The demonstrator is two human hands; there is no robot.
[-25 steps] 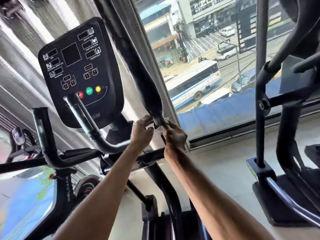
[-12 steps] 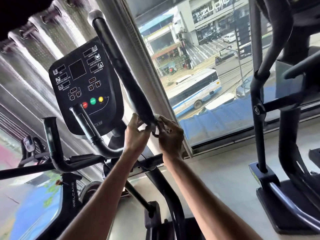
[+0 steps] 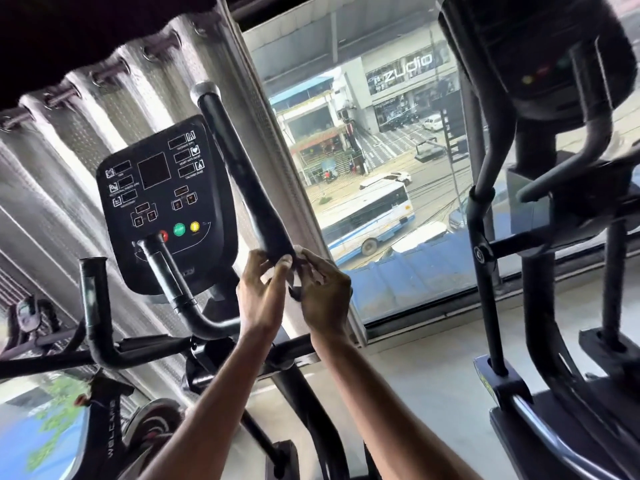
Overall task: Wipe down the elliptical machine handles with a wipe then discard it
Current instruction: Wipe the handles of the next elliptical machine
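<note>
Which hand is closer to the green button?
Left. Both pinch the wipe at the handle's bottom. The left hand is on the green button's side, below and right of it; the right hand is beyond the handle.

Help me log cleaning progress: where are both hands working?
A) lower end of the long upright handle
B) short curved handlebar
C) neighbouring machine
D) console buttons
A: left hand and right hand hold the wipe at the lower grip end of the long upright handle.
</note>
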